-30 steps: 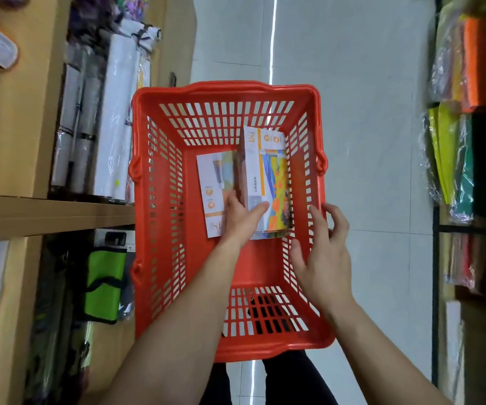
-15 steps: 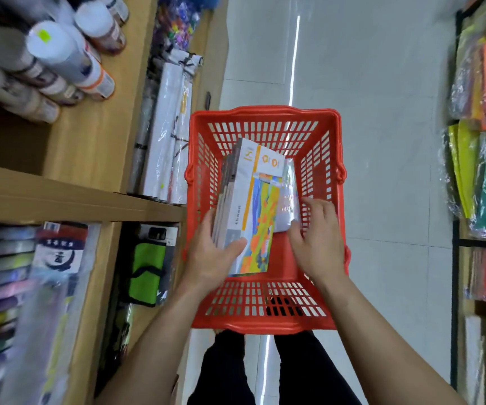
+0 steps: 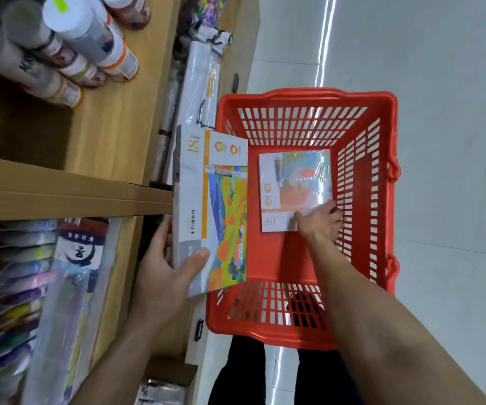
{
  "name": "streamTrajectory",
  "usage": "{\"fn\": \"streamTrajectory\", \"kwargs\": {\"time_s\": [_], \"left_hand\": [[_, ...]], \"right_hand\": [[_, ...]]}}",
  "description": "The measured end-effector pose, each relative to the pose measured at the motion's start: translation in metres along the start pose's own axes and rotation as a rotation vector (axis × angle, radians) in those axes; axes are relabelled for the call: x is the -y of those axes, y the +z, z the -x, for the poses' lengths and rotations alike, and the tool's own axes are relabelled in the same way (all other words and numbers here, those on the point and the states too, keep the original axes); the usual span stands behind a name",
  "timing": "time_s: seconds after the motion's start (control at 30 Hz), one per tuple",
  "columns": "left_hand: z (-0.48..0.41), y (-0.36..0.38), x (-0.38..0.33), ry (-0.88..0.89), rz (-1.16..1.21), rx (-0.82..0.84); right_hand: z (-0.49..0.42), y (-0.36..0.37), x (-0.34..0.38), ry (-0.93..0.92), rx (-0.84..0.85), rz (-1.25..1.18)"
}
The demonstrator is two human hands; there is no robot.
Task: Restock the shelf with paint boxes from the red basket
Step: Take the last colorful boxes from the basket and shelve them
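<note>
The red basket (image 3: 303, 100) stands on the floor in front of me. My left hand (image 3: 168, 267) grips the near end of a tall white and orange paint box (image 3: 215, 206) with a colourful front, held over the basket's left rim beside the wooden shelf (image 3: 69, 197). A smaller shrink-wrapped paint box (image 3: 294, 182) lies flat on the basket's bottom. My right hand (image 3: 320, 220) reaches into the basket and its fingers rest on that box's near right corner.
White tubes with orange bands (image 3: 69, 45) lie on the upper shelf at left. Wrapped packs of brushes or pens (image 3: 16, 276) fill the lower shelf. Long white wrapped rolls (image 3: 198, 86) stand behind the basket. Grey floor tiles (image 3: 440, 141) stretch to the right.
My left hand lifted the tall paint box out of the basket and carried it left toward the shelf. My right hand stayed inside, now on the smaller box. The view swung left.
</note>
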State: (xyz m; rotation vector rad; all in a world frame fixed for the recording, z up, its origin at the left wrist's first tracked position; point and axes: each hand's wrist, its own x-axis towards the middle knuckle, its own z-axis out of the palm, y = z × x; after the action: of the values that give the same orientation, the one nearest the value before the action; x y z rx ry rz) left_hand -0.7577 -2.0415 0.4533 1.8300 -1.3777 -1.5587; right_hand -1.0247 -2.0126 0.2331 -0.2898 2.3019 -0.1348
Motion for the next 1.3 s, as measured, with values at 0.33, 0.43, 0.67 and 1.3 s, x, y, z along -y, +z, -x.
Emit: {"fn": "streamTrajectory", "kwargs": {"time_s": [0.33,0.43,0.67,1.3], "left_hand": [[-0.002,-0.001,0.010,-0.042,0.065,0.011],[-0.003,0.000,0.010,-0.049,0.084,0.005],[-0.006,0.008,0.016,-0.085,0.119,0.007],[0.097,0.006,-0.049,-0.002,0.269,-0.107]], "right_hand": [[-0.010,0.021,0.010,0.105,-0.076,-0.037],[-0.009,0.026,0.016,0.121,0.000,-0.059],[-0.021,0.019,0.005,0.043,-0.025,-0.226],[0.179,-0.184,-0.010,-0.656,-0.101,-0.176]]}}
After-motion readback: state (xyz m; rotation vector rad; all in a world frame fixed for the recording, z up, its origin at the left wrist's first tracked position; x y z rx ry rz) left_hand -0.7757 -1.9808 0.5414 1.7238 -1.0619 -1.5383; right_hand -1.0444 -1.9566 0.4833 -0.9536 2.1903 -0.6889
